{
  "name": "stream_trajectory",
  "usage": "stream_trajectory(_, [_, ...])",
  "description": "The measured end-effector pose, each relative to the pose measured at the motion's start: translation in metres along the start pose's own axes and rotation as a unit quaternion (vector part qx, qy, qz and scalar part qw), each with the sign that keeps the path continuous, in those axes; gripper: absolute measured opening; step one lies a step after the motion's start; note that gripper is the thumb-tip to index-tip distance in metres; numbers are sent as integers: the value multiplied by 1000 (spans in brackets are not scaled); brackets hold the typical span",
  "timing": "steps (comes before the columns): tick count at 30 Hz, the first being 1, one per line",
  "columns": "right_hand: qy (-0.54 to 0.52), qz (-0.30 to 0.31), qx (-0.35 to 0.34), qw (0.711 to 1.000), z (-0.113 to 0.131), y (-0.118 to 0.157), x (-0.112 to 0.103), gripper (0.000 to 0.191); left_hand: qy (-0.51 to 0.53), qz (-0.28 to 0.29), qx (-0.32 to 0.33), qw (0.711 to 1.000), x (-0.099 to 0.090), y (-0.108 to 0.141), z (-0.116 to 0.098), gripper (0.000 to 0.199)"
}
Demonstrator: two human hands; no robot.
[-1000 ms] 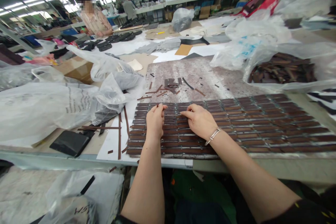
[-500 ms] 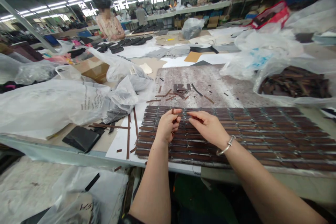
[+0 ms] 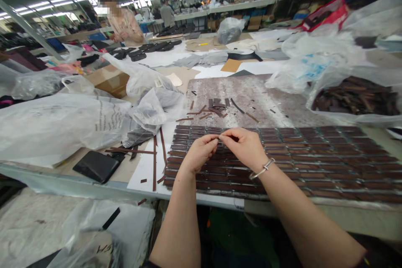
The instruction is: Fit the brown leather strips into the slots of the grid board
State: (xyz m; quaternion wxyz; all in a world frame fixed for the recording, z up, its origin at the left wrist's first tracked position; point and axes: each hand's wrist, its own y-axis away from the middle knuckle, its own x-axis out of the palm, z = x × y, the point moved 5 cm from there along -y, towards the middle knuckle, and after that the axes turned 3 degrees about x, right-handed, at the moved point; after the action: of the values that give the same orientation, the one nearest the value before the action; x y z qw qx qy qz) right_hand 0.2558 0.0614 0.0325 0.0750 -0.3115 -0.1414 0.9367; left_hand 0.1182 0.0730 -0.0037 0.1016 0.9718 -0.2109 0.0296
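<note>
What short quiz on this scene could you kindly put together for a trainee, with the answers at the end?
1. Multiple choice: what colour are most of the pieces in the open clear plastic bag at the right? A: blue; B: brown; C: white.
2. True or false: the left hand and the right hand are close together over the rows of brown strips.
3. Fill the gap: the silver bracelet is worn on the person's own ____ side.

Key: 1: B. 2: true. 3: right.
</note>
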Motion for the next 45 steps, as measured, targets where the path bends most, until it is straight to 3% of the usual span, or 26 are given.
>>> stream_trajectory(4, [-37,8,97,995,-12,-2,3,20,-20,-105,36,994,-17,0,-2,31])
stream_trajectory(8, [15,25,127,991,-16,-3,6,24,-73,-209,77,972,-29,-2,0,26])
stream_trajectory(11, [70,54,138,987,-23,-2,11,25,-131,-248,103,954,-34,-3,1,24])
stream_trajectory(14, [135,84,148,976,-32,-1,17,26,-261,-244,87,930,-35,-3,2,21])
stream_trajectory(18, [212,110,155,958,-36,-1,21,28,-438,-246,48,863,-32,-3,-1,20])
stream_trajectory(21, [249,123,152,949,-36,-1,24,29,-505,-249,33,826,-28,-4,0,21])
stream_trajectory(26, [280,129,153,939,-36,-2,28,28,-565,-241,11,789,-24,-5,2,19])
stream_trajectory(30, [283,132,159,937,-36,-2,28,27,-575,-234,-3,784,-24,-6,2,19])
stream_trajectory(35, [272,134,150,941,-31,-2,26,29,-533,-272,9,801,-32,-4,-3,22])
stream_trajectory(38, [268,137,152,942,-32,-2,26,29,-523,-267,14,809,-35,-3,-4,22])
stream_trajectory(45, [278,137,151,939,-38,-2,29,28,-581,-215,67,782,-24,-1,-5,30])
